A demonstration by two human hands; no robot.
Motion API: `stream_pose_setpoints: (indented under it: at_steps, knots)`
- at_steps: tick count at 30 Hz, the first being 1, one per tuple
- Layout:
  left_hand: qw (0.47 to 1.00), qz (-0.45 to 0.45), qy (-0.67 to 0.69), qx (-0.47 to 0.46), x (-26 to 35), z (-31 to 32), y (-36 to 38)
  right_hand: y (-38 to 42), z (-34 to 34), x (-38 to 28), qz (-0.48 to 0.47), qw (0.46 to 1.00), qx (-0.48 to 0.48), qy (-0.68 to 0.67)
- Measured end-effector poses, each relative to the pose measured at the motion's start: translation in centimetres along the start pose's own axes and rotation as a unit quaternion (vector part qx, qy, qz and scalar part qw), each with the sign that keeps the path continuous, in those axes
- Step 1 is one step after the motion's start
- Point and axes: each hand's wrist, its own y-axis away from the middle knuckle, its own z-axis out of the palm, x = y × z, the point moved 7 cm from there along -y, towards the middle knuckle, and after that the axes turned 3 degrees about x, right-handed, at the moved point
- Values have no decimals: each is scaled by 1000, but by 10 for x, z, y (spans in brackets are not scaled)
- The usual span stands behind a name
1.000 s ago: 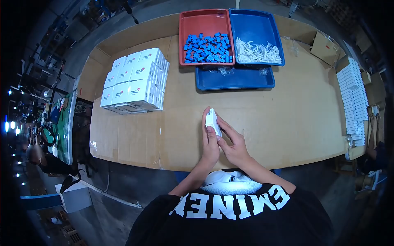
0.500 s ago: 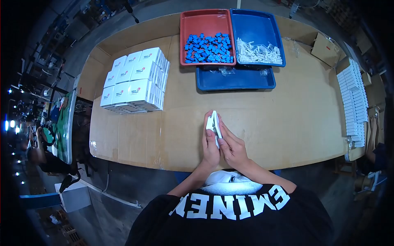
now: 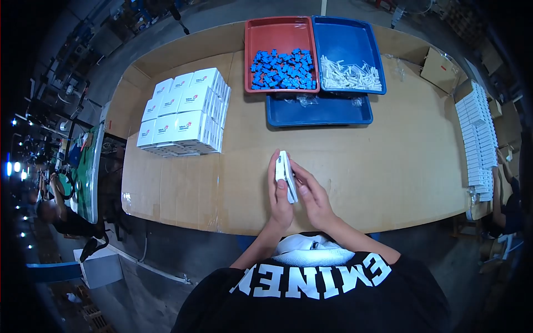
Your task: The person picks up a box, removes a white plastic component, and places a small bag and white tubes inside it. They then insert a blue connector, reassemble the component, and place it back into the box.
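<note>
Working over the table, with the stacked boxes far left and the trays ahead, I'd keep the job low and central. My left hand and right hand both grip the flat white carton, edge-up between them; I'd press along the folds evenly, thumbs steady.

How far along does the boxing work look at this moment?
Done: a stack of closed white boxes sits at the table's left. In hand: both the left hand and right hand hold one small white box above the table. Left: the red tray holds many blue parts, the blue tray white parts, and flat boxes line the right edge.
</note>
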Motion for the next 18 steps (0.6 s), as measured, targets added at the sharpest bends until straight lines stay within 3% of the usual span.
stream_pose_setpoints:
  at_steps: [1,3,4,6,7,9,14,18]
  knots:
    - [1000,-5,9,3,-2,-2,-2,-2,-3,2,-2,1000,-1,0]
    - [999,16,-41,4,3,-2,-2,-4,-16,22,127,991,43,-19]
    - [995,35,-89,4,8,0,-2,-5,-17,20,126,991,43,-20]
    - [996,2,-90,-4,8,3,-1,-2,-12,23,243,963,21,-118]
    - [993,17,-111,-19,8,6,-2,-5,-12,16,241,963,24,-118]
    - [988,29,-150,-34,11,11,-4,-4,-9,14,323,938,21,-120]
    - [974,21,-225,14,5,-2,-2,-4,-2,12,254,962,2,-100]
    - [960,105,-258,16,17,3,2,-2,6,6,196,976,-2,-96]
